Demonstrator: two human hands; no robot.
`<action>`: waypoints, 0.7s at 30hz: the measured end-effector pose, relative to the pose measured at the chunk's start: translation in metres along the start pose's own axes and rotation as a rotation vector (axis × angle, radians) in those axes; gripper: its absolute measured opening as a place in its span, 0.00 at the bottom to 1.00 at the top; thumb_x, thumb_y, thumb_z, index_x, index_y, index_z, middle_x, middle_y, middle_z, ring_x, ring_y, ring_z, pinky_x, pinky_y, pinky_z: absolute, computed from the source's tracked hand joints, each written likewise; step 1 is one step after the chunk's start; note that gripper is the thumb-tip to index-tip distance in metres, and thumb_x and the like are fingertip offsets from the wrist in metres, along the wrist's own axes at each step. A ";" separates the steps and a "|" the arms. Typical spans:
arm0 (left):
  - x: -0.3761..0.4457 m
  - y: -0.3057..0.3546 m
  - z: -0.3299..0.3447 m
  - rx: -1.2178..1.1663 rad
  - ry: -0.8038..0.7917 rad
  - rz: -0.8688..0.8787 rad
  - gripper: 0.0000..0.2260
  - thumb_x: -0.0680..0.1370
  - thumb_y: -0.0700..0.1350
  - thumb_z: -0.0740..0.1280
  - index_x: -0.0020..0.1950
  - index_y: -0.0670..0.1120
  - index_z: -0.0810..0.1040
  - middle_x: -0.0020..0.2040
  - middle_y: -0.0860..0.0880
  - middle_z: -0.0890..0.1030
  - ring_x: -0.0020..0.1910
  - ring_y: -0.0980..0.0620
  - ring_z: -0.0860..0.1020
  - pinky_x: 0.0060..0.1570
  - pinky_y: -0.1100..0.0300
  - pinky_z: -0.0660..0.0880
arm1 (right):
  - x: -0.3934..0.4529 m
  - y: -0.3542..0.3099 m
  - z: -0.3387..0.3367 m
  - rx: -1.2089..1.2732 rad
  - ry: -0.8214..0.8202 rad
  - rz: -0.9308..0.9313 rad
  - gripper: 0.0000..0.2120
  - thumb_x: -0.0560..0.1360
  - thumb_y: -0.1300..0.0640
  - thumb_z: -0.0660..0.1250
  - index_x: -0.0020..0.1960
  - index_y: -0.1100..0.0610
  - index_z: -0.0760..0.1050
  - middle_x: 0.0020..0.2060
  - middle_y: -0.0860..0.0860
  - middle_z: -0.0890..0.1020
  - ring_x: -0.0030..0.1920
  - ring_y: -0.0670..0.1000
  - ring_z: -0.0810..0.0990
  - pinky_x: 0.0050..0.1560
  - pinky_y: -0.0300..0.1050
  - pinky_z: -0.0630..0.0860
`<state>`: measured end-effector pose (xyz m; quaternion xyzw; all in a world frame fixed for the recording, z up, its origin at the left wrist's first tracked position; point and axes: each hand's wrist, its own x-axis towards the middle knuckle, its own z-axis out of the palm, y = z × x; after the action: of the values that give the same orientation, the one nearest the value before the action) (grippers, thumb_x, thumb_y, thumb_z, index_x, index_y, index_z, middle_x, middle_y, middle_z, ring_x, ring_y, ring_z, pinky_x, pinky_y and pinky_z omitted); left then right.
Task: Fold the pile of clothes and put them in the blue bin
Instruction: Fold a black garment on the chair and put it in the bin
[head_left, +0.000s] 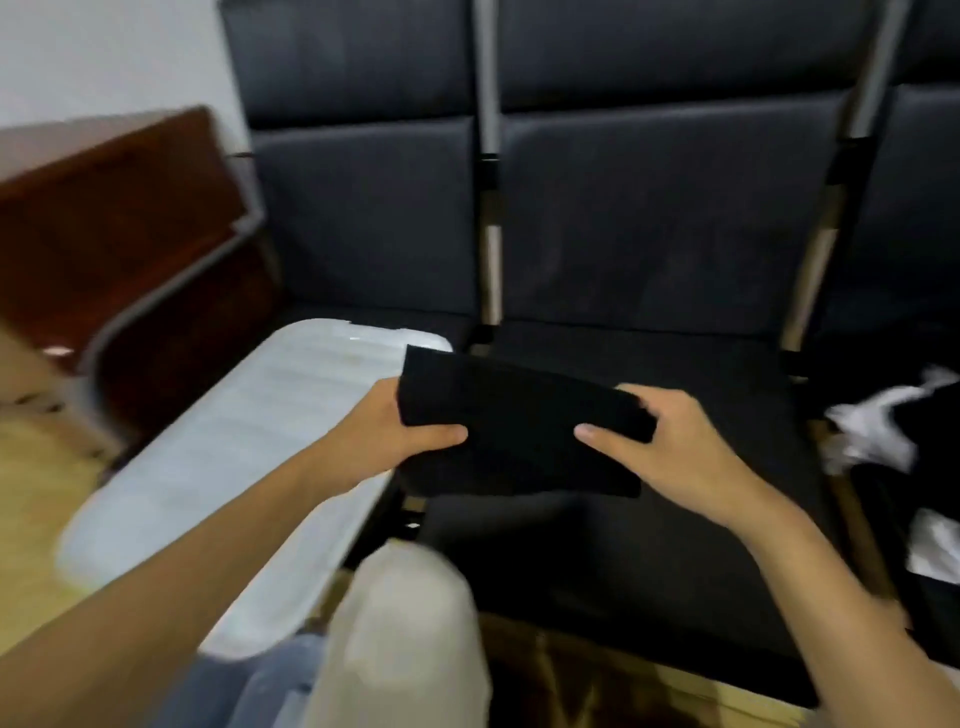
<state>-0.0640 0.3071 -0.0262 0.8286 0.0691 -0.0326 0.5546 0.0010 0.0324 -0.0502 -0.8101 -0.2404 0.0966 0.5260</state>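
A folded black garment (519, 421) is held in the air above the dark bench seat (649, 519). My left hand (395, 421) grips its left edge, thumb on top. My right hand (670, 441) grips its right edge, thumb lying across the cloth. A pale blue-white bin (249, 452) with its lid on lies to the left, just under the garment's left corner. A pile of black and white clothes (893, 441) sits on the seat at the far right.
Dark padded seat backs (649, 208) with metal posts rise behind. A brown wooden cabinet (119, 223) stands at the left. My knee in light trousers (410, 634) shows at the bottom, above a wooden floor.
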 end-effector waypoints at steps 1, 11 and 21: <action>-0.038 -0.004 -0.028 -0.017 0.095 -0.007 0.18 0.71 0.37 0.76 0.59 0.48 0.81 0.54 0.51 0.86 0.54 0.54 0.84 0.53 0.59 0.81 | 0.004 -0.028 0.023 -0.011 -0.068 -0.077 0.03 0.74 0.51 0.74 0.46 0.48 0.82 0.42 0.44 0.85 0.44 0.42 0.84 0.45 0.43 0.80; -0.344 -0.099 -0.166 -0.084 0.570 -0.249 0.19 0.69 0.43 0.76 0.60 0.48 0.81 0.53 0.51 0.86 0.54 0.52 0.84 0.48 0.63 0.81 | 0.002 -0.175 0.280 -0.181 -0.783 -0.440 0.05 0.76 0.52 0.71 0.47 0.53 0.79 0.43 0.49 0.83 0.46 0.48 0.81 0.51 0.52 0.79; -0.420 -0.233 -0.163 -0.003 0.572 -0.446 0.10 0.66 0.40 0.78 0.33 0.48 0.78 0.31 0.49 0.78 0.32 0.53 0.76 0.34 0.65 0.69 | -0.043 -0.148 0.436 -0.718 -1.095 -0.476 0.09 0.78 0.59 0.66 0.57 0.54 0.69 0.46 0.53 0.72 0.44 0.57 0.76 0.39 0.51 0.73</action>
<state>-0.5185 0.5126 -0.1222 0.7679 0.4007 0.0806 0.4933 -0.2572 0.4121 -0.1080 -0.6938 -0.6592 0.2878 0.0355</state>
